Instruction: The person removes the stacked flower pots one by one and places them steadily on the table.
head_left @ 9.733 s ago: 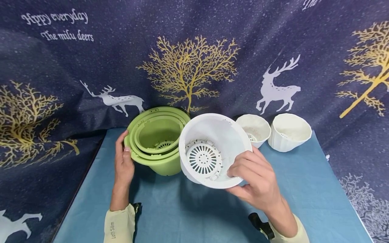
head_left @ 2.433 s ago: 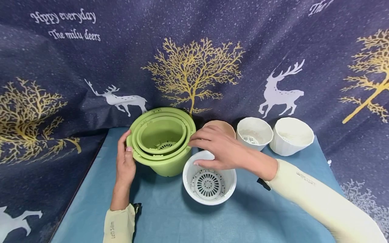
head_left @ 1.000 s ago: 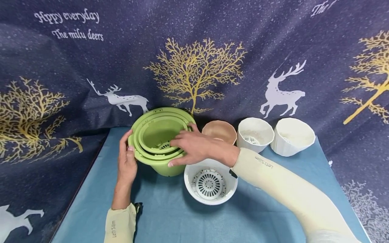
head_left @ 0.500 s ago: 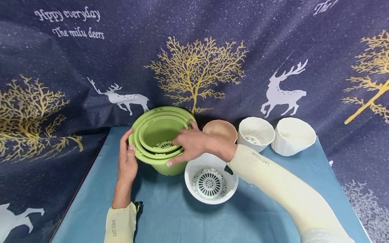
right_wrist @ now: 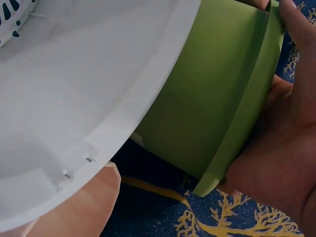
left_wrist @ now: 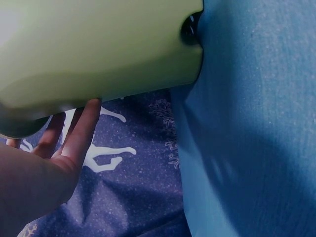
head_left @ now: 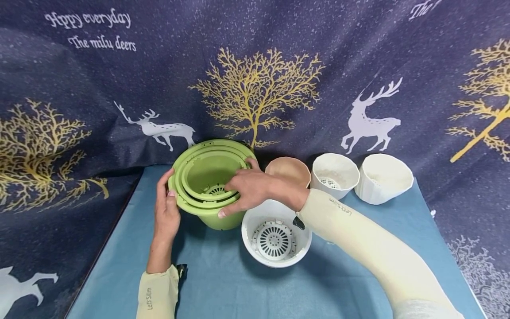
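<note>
Several green flower pots are nested on the table; the outer green pot (head_left: 223,221) surrounds smaller ones, with the innermost green pot (head_left: 207,170) showing a slotted bottom. My left hand (head_left: 167,212) grips the outer pot's left rim, thumb in front and fingers behind. My right hand (head_left: 251,188) holds the stack's right side, fingers over the rims and thumb outside at the front; which rims it grips is partly hidden. A white flower pot (head_left: 255,226) with a slotted bottom sits under my right forearm. The right wrist view shows my right hand (right_wrist: 291,153) against the green rim (right_wrist: 242,118).
A terracotta-coloured pot (head_left: 287,167) stands behind the white one, partly covered by my arm. Two white faceted pots, one in the middle (head_left: 336,166) and one at the right (head_left: 386,195), line the back. A dark patterned cloth (head_left: 255,88) hangs behind the blue-covered table (head_left: 231,283).
The white pot, earlier held up in my right hand, now stands on the table. My right hand has moved left onto the green stack. During the last half second almost nothing moves.
</note>
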